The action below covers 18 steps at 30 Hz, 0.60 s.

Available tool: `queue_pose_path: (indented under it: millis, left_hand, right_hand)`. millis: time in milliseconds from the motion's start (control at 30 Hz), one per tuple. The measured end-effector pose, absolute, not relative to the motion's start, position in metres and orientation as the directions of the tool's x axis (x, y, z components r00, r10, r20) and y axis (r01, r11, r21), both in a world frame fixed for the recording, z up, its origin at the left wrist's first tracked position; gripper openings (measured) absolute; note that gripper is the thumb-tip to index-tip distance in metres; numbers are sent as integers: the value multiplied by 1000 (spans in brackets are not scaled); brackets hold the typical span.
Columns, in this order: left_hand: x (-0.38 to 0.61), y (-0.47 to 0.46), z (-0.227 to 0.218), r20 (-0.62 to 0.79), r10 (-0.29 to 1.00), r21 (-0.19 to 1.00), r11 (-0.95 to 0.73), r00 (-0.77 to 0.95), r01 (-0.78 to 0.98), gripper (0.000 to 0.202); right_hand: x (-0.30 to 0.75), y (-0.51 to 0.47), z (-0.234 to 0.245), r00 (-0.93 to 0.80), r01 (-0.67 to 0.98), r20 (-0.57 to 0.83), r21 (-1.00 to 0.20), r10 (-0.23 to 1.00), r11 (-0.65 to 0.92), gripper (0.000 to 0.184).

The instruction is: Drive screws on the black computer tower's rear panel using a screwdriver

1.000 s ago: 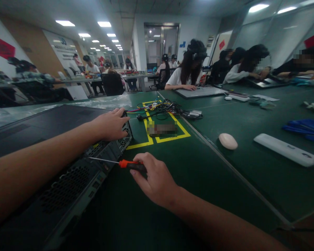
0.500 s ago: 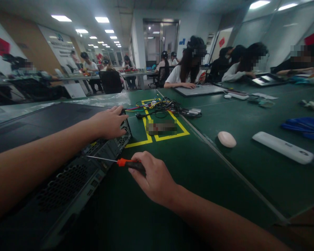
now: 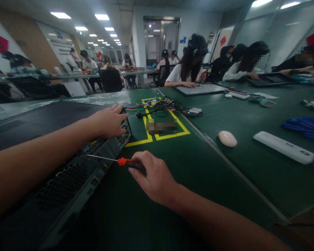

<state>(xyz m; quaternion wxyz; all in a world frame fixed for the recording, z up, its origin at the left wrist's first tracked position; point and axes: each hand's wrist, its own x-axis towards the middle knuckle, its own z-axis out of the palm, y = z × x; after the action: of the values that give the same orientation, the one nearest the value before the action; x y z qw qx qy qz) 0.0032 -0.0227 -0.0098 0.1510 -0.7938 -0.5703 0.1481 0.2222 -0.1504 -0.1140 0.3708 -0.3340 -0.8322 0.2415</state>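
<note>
A black computer case (image 3: 68,181) lies on its side on the green table (image 3: 199,181), its perforated rear panel and fan grille facing me. My left hand (image 3: 108,122) rests on the case's upper far corner, fingers curled over the edge by the fan grille. My right hand (image 3: 153,177) is closed around the black and orange handle of a screwdriver (image 3: 120,161). The thin metal shaft points left and its tip meets the rear panel of the case.
A tangle of coloured cables (image 3: 162,106) lies in a yellow-taped square. To the right are a white mouse (image 3: 227,138), a white keyboard (image 3: 284,147) and blue cloth (image 3: 307,126). Several other people sit working at the far end and at other tables.
Almost nothing: both hands hold their places, and the view shifted slightly.
</note>
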Motion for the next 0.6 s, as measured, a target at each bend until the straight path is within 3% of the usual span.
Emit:
queue_pose_path:
  millis: [600]
  left_hand:
    - [7,-26,-7,-79,957,-415,-286,279,864,83]
  right_hand:
    - [222,-152,-113,-506,384,435,-660,745,645,13]
